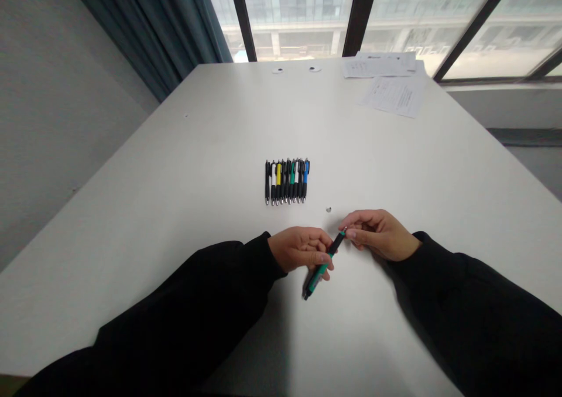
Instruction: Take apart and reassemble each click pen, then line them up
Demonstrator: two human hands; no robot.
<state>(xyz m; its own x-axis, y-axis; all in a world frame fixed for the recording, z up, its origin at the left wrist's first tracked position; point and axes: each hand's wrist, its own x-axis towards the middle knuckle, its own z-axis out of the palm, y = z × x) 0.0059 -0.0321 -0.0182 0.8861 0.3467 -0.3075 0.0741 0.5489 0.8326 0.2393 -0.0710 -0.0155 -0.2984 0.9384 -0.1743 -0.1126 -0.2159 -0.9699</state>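
while clear of table edges (487, 180), pen (324, 263) between left hand (301, 249) and right hand (380, 236)

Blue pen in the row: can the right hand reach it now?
Probably yes: the blue pen ends the row nearest the right hand, no pens between, though that hand pinches the green pen.

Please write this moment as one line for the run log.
left hand: holds green pen | right hand: pinches its end | nearby: row of pens
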